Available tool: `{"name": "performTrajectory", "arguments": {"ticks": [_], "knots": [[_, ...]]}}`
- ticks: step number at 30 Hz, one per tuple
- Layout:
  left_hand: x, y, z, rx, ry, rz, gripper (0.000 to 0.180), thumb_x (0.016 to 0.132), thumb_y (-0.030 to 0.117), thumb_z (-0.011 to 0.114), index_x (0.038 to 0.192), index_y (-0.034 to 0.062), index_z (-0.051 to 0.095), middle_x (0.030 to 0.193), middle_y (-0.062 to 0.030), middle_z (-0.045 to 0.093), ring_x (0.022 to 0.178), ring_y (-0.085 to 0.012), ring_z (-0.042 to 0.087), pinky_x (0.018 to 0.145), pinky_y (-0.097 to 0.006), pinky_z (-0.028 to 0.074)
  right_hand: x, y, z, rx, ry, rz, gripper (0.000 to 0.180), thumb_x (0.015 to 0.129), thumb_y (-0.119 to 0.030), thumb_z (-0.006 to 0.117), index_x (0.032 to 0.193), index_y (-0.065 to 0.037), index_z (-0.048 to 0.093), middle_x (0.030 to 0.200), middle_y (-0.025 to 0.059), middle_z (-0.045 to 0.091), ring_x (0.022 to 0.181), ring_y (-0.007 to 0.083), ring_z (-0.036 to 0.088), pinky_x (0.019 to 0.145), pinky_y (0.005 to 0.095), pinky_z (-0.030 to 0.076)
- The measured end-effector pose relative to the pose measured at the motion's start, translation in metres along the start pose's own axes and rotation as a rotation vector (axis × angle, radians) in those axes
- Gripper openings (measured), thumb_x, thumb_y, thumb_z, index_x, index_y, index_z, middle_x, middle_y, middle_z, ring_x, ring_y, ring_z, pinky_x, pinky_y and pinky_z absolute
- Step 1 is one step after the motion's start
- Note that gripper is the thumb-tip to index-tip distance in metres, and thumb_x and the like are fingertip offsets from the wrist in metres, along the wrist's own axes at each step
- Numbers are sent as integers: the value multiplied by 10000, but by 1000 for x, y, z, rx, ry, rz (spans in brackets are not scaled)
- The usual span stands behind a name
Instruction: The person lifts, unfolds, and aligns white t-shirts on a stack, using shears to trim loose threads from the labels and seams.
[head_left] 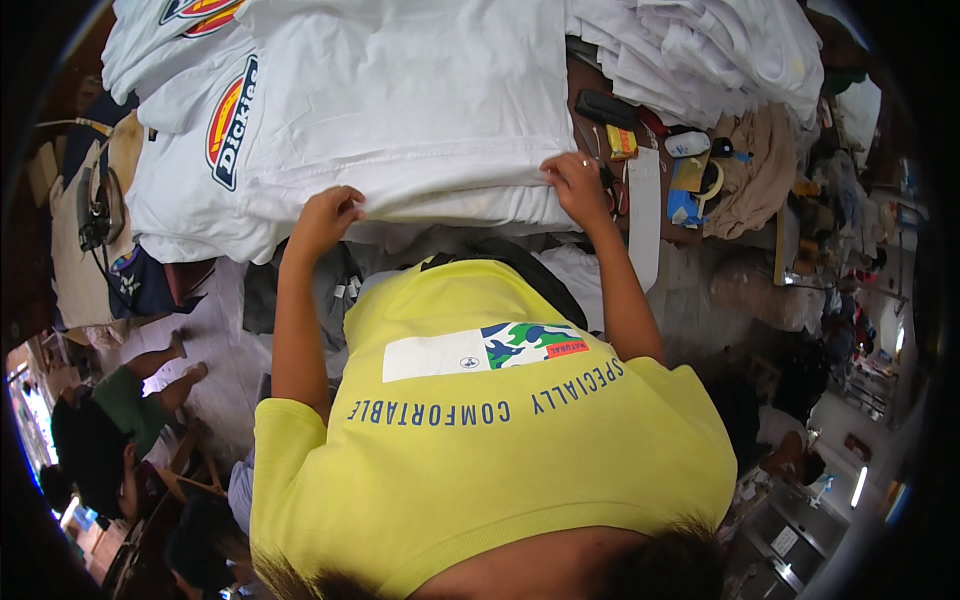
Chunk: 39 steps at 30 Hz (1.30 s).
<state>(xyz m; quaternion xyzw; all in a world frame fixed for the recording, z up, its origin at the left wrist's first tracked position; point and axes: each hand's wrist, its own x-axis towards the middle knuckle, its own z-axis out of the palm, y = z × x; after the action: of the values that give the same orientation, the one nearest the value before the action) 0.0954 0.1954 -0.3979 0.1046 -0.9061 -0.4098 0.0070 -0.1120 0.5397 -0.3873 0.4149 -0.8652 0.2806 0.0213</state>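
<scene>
A white T-shirt lies spread over a pile of white shirts in front of me, its near edge bulging in a soft fold. My left hand is closed at this edge, with thumb and fingers pinching the cloth. At the right corner of the same edge, my right hand grips the fabric between bent fingers; one finger wears a ring. Left of the spread shirt, a white shirt with a red, yellow and dark blue emblem sticks out of the pile. The fingertips are partly hidden by the cloth.
A stack of white garments rises at the far right. Beside it lie a black case, a yellow packet, scissors, a white strip and a tape roll. An iron stands left. Other people sit nearby.
</scene>
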Motion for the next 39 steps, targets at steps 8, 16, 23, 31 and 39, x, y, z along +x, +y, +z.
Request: {"name": "performTrajectory", "arguments": {"ticks": [8, 16, 23, 31, 39], "knots": [[30, 25, 23, 546, 328, 72, 507, 652, 249, 701, 1107, 120, 516, 1211, -74, 438, 1141, -278, 372, 935, -457, 288, -18, -25, -9, -96, -626, 161, 54, 681, -91, 615, 704, -68, 571, 739, 75, 607, 731, 261, 575, 620, 368, 415], [31, 117, -9, -265, 56, 1, 116, 847, 147, 521, 846, 33, 499, 674, -80, 504, 653, -140, 514, 592, -268, 381, 37, -126, 41, 566, -493, -198, 302, 779, -177, 570, 1031, -11, 565, 967, 202, 566, 935, 310, 540, 826, 375, 412], [-16, 162, -67, -225, 425, 250, 155, 787, 110, 597, 889, 8, 542, 854, -59, 545, 784, -150, 514, 715, -249, 402, 134, -94, 9, 538, -145, 75, 443, 773, -265, 576, 1137, -22, 505, 1062, 171, 559, 978, 289, 528, 866, 369, 392], [49, 156, -1, -514, 579, 221, 220, 778, 59, 505, 976, -27, 550, 868, -177, 604, 804, -273, 577, 752, -329, 428, 151, -115, -38, 869, -109, 35, 443, 774, -270, 575, 1137, -24, 506, 1066, 169, 559, 978, 289, 528, 868, 367, 391], [18, 144, -46, -533, 683, 440, 287, 802, 88, 505, 1078, 10, 516, 907, -134, 601, 797, -232, 574, 766, -334, 442, 75, -112, -38, 632, -400, 41, 443, 776, -274, 574, 1138, -26, 507, 1070, 166, 558, 979, 288, 527, 869, 365, 391]]}}
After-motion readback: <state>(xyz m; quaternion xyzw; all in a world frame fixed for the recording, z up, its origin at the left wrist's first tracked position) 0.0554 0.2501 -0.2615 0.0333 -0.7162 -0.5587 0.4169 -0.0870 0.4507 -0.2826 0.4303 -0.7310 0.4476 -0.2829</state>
